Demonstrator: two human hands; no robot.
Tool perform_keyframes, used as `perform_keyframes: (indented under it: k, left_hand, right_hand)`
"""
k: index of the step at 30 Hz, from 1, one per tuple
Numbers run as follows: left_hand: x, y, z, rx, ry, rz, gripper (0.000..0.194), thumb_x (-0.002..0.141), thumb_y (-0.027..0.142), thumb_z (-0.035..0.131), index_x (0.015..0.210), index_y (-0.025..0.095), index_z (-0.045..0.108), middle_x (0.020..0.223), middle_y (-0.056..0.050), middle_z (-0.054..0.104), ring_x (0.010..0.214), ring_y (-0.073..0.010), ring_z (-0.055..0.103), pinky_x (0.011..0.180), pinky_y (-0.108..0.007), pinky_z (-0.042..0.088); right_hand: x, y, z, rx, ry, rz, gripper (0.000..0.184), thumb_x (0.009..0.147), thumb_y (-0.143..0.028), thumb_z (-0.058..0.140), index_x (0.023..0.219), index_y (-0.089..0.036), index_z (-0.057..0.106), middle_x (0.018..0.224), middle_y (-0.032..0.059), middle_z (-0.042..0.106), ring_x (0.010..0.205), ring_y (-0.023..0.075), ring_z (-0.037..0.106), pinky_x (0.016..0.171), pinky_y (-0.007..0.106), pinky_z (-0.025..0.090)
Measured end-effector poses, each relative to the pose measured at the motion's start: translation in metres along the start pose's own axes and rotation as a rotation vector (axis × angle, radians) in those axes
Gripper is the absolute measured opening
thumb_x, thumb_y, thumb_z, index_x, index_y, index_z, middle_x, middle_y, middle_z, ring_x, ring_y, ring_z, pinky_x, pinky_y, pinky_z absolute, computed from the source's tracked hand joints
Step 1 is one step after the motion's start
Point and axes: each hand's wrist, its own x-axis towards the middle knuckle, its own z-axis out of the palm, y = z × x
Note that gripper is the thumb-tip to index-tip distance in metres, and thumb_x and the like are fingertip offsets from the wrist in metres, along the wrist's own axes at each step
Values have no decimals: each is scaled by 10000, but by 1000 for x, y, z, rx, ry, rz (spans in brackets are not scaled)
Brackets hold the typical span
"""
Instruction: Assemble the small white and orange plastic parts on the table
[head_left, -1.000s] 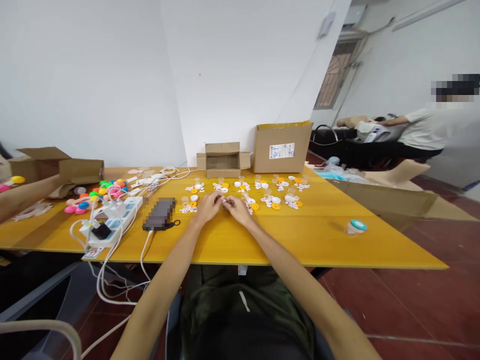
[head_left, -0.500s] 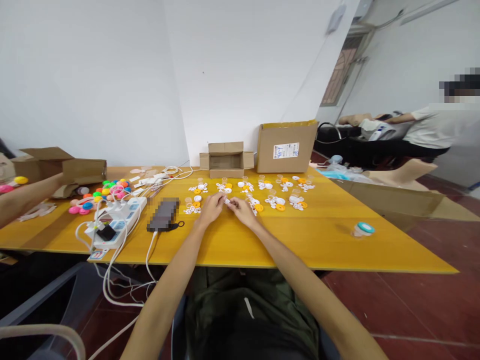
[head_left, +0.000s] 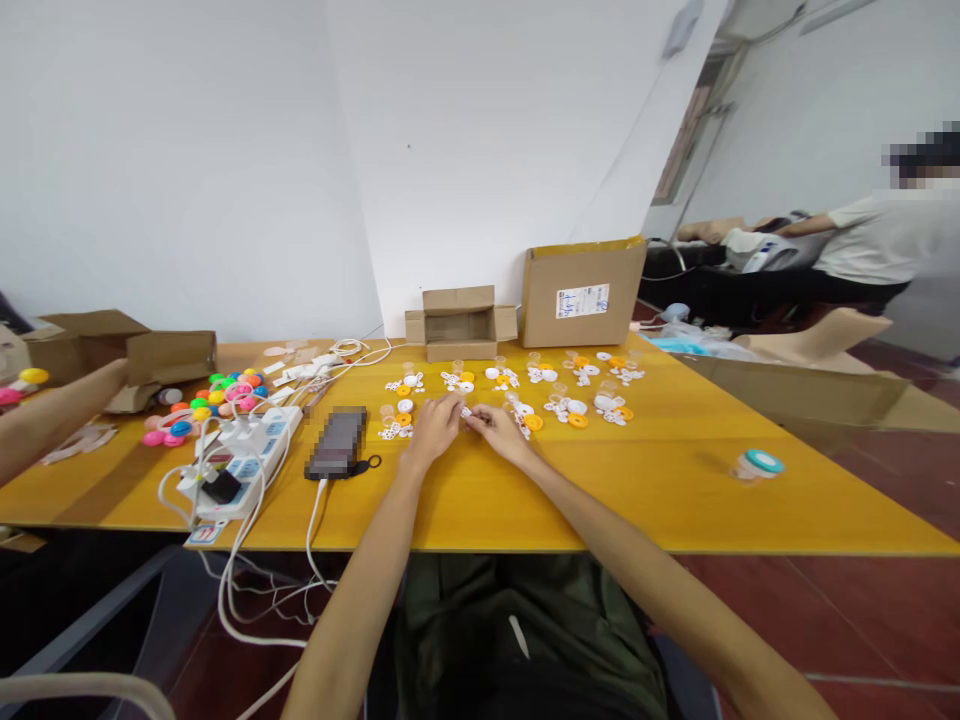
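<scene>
My left hand (head_left: pixel 433 428) and my right hand (head_left: pixel 500 430) meet over the yellow table (head_left: pixel 645 490), fingers pinched together on a small white piece (head_left: pixel 467 412) held between them. Just beyond my hands lie rows of small white and orange plastic parts (head_left: pixel 555 395) with little clear cups. A blurred dark phone (head_left: pixel 337 441) lies left of my left hand, with a white cable running off the table edge.
A white power strip (head_left: pixel 244 455) with plugs and cables sits at the left, near bright coloured caps (head_left: pixel 217 392). Cardboard boxes (head_left: pixel 461 322) (head_left: pixel 583 291) stand at the back. A teal-lidded jar (head_left: pixel 756 464) sits at the right. Another person's forearm (head_left: pixel 52 420) reaches in from the left; a seated person (head_left: pixel 870 250) is at the far right.
The view has drifted left and down, so everything sits further right and slightly lower in the frame. My hands stay together on the small white piece.
</scene>
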Motion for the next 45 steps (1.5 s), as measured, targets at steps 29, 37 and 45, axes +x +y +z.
perform_keyframes:
  k: [29, 37, 45]
  left_hand:
    - [-7, 4, 3, -17, -43, -67, 232, 1024, 260, 459, 947, 239, 676, 844, -25, 758, 849, -212, 694, 868, -320, 436]
    - [-11, 9, 3, -114, -50, -158, 272, 1038, 281, 428, 976, 246, 691, 758, -15, 730, 790, -207, 680, 854, -320, 451]
    - [-15, 8, 3, -75, -12, -146, 292, 1030, 341, 444, 942, 244, 705, 841, -30, 748, 827, -210, 666, 871, -322, 459]
  right_hand:
    - [-10, -1, 6, 87, 11, 73, 261, 884, -496, 594, 861, -240, 642, 818, 18, 708, 829, 214, 672, 834, 359, 537]
    - [-17, -6, 6, 87, -16, 138, 242, 887, -481, 584, 929, -254, 657, 825, 15, 715, 823, 219, 677, 807, 346, 540]
    - [-22, -6, 11, 31, 1, 151, 197, 914, -411, 531, 926, -250, 644, 871, 27, 757, 841, 235, 704, 807, 352, 523]
